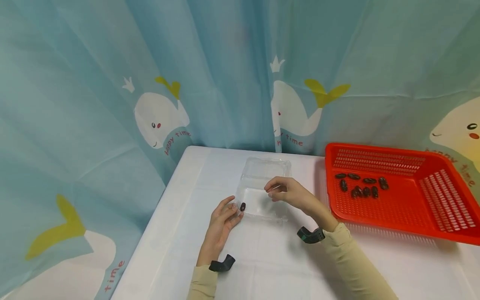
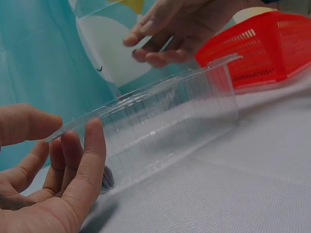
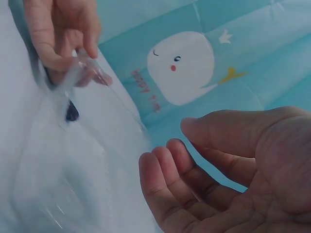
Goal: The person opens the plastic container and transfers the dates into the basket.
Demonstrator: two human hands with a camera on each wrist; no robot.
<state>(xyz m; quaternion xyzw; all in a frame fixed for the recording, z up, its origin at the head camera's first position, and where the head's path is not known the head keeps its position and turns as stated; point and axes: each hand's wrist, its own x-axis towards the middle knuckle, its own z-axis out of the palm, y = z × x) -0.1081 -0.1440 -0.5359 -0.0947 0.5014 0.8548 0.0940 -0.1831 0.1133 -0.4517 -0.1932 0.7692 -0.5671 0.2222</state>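
A clear plastic box (image 1: 261, 216) with its lid (image 1: 264, 167) folded back lies on the white table. One dark brown, oval, date-like piece (image 1: 243, 206) sits in its near left corner. My left hand (image 1: 222, 223) pinches the rim at that corner; in the left wrist view the thumb is above the rim and the fingers (image 2: 95, 141) are below and beside the wall. Above the box's right side hovers my right hand (image 1: 290, 193), its fingers loosely bent and nothing between them, as the right wrist view (image 3: 214, 179) also shows.
To the right stands a red slotted basket (image 1: 405, 208) holding several similar dark pieces (image 1: 365, 192) towards its left side. A pale slotted rim (image 1: 390, 234) shows beneath it. A blue curtain (image 1: 232, 83) with whale prints hangs behind and left of the table.
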